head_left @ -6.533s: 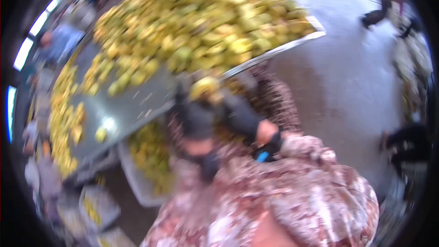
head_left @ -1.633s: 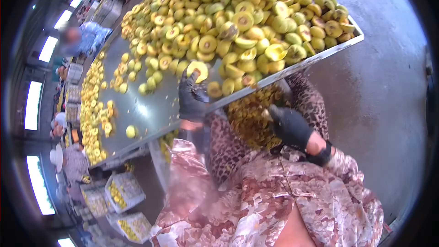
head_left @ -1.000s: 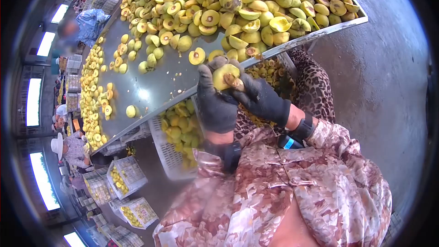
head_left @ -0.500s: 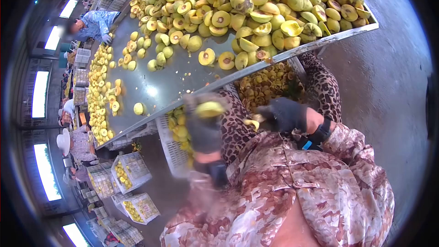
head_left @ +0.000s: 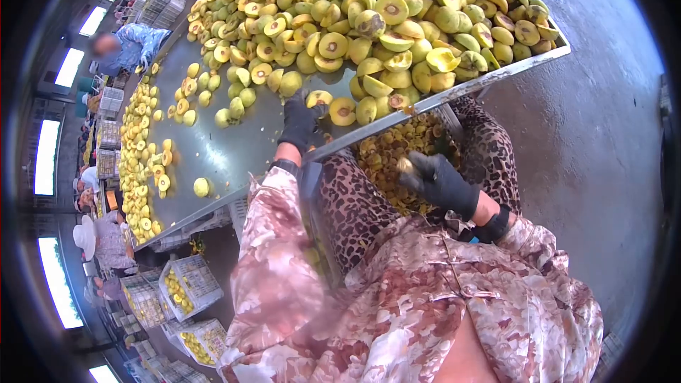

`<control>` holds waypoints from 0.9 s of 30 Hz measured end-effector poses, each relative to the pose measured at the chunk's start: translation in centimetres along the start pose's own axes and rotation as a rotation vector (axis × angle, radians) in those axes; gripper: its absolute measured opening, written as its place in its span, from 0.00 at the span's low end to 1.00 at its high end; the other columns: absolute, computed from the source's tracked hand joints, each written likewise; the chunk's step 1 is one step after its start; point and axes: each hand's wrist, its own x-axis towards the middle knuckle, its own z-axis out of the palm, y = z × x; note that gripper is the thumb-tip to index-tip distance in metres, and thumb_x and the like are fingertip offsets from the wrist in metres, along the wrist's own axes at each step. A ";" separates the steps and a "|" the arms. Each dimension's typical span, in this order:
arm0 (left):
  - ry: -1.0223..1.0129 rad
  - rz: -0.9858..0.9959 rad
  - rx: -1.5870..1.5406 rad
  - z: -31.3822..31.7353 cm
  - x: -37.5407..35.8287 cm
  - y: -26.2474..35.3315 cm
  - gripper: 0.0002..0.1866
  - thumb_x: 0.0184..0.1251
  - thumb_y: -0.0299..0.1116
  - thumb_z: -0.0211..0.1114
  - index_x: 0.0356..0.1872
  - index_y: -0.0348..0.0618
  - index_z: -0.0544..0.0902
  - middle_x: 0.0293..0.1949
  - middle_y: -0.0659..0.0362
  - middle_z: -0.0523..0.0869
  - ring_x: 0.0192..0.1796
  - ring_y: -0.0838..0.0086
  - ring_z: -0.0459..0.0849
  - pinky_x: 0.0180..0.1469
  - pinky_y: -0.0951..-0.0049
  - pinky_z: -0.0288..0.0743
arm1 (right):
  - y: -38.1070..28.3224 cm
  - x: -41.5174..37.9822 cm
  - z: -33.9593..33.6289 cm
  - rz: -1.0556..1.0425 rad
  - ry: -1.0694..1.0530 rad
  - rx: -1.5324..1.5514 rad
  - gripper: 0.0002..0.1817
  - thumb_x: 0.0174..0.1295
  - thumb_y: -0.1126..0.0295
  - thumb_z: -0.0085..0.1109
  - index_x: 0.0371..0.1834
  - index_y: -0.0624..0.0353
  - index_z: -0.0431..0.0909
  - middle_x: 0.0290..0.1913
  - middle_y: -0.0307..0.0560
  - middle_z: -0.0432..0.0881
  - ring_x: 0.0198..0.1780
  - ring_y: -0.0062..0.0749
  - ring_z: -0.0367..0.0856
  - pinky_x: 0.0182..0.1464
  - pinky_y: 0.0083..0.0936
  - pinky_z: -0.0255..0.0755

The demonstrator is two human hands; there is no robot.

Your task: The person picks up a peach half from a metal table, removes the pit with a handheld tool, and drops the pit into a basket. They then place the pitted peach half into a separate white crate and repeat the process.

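My left hand, in a dark glove, reaches over the edge of the metal table. Its fingers are apart beside a cut fruit half, and no fruit shows inside the hand. The right hand, also dark-gloved, is closed above a container of fruit scraps between my knees. A small pale thing sticks out at its fingertips, too small to name. Beyond the left hand, a big heap of yellow-green fruit halves covers the back of the table.
A raised metal rim borders the table on my side. More fruit halves line its far left edge. A person in blue is at the far side. Crates of fruit stand on the floor at lower left.
My left hand has moved up from beside my knee onto the table, and the yellow fruit piece it held is gone from it. The right hand has shifted slightly; the yellow piece near its fingertips no longer shows.
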 end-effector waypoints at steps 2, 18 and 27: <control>0.099 0.235 0.062 -1.2 -1.4 0.7 0.26 0.54 0.32 0.79 0.56 0.36 0.84 0.43 0.54 0.90 0.44 0.68 0.88 0.50 0.67 0.83 | -1.7 1.7 -0.9 -0.124 0.105 0.091 0.10 0.66 0.65 0.67 0.42 0.55 0.75 0.25 0.57 0.79 0.31 0.59 0.83 0.34 0.46 0.75; 0.006 -0.041 -1.340 0.7 -18.5 14.8 0.31 0.80 0.44 0.59 0.73 0.29 0.70 0.65 0.49 0.79 0.67 0.62 0.80 0.72 0.63 0.72 | -6.6 6.8 -0.3 -0.676 0.152 -0.388 0.30 0.53 0.72 0.71 0.63 0.53 0.77 0.37 0.52 0.86 0.34 0.54 0.87 0.34 0.43 0.78; 0.049 0.125 -1.308 0.6 -17.7 14.8 0.31 0.83 0.50 0.56 0.72 0.32 0.72 0.64 0.50 0.79 0.67 0.63 0.79 0.72 0.60 0.72 | -4.8 1.5 0.3 -0.241 0.143 -0.025 0.10 0.70 0.66 0.63 0.47 0.58 0.76 0.31 0.62 0.82 0.34 0.65 0.81 0.34 0.47 0.73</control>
